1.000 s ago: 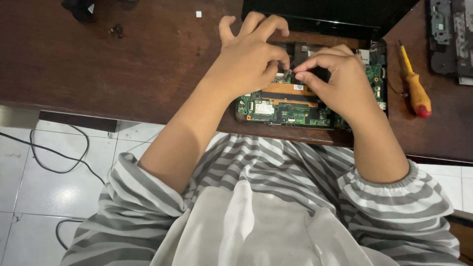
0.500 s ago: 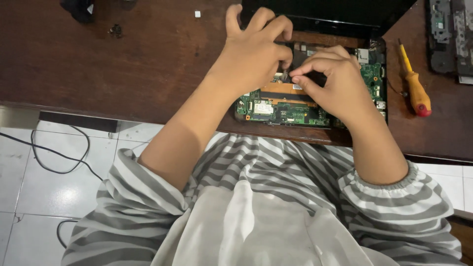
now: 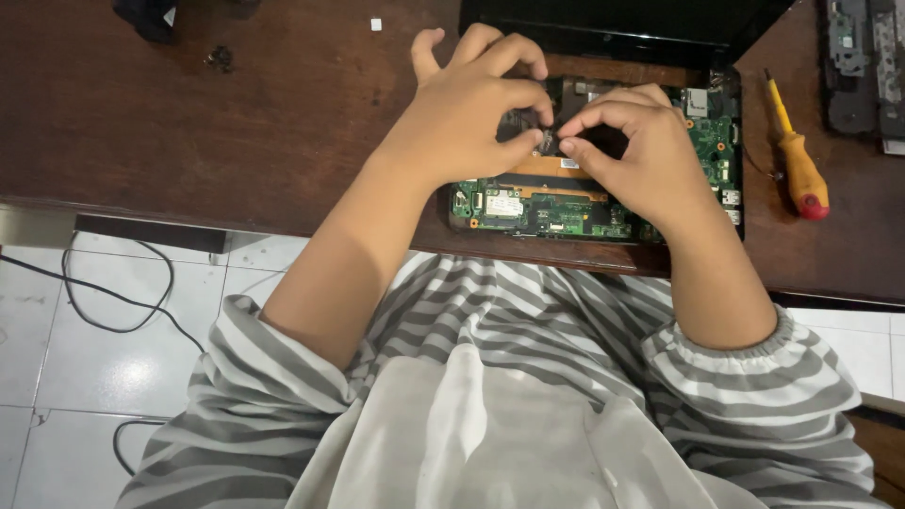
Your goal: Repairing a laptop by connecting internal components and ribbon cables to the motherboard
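An opened laptop with its green circuit board (image 3: 566,212) exposed lies on the dark wooden table (image 3: 236,132). Both hands rest over the board. My left hand (image 3: 471,104) pinches a small dark part (image 3: 547,141) between thumb and forefinger. My right hand (image 3: 632,141) meets it from the right, thumb and forefinger closed on the same small part. The hands hide most of the board's middle. The laptop's black screen (image 3: 622,28) stands behind them.
A screwdriver (image 3: 797,155) with a yellow shaft and orange-red handle lies on the table right of the laptop. A dark removed panel (image 3: 863,66) sits at the far right. Small dark bits (image 3: 219,58) lie at the back left. Black cables (image 3: 104,302) trail on the white tiled floor.
Both hands have shifted slightly toward the back of the board, and their fingertips have drawn closer together over the small part.
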